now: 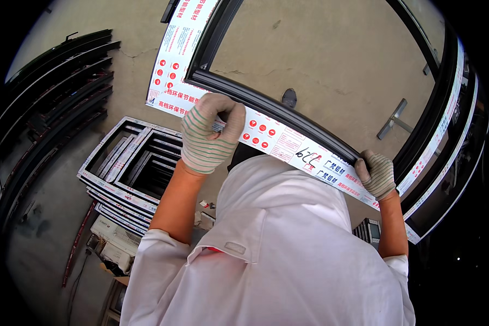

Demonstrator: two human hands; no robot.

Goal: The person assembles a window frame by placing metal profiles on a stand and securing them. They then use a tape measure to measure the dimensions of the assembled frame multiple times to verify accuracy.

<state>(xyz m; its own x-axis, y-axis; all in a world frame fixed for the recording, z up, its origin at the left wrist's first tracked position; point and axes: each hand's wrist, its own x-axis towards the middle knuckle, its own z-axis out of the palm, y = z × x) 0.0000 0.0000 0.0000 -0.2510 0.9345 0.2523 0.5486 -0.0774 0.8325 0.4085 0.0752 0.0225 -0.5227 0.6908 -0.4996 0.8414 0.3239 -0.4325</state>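
Black frame (288, 120), white protective film (277, 144) | sat just before the worker's torso (309, 244) | gloved left hand (209, 130) curled at near rail (266, 110), grip unclear; right hand (376, 173), well apart, clamped toward its right end, presumably for balance | smaller frames (127, 155) stood stacked left, likely saving space

The left hand (213, 132), gloved, curls thumb toward fingers, its bare left forearm (174, 204) angling far and right. The gloved right hand (379, 175) sits nearer, fingers bent, right forearm (392, 225) nearly straight ahead.
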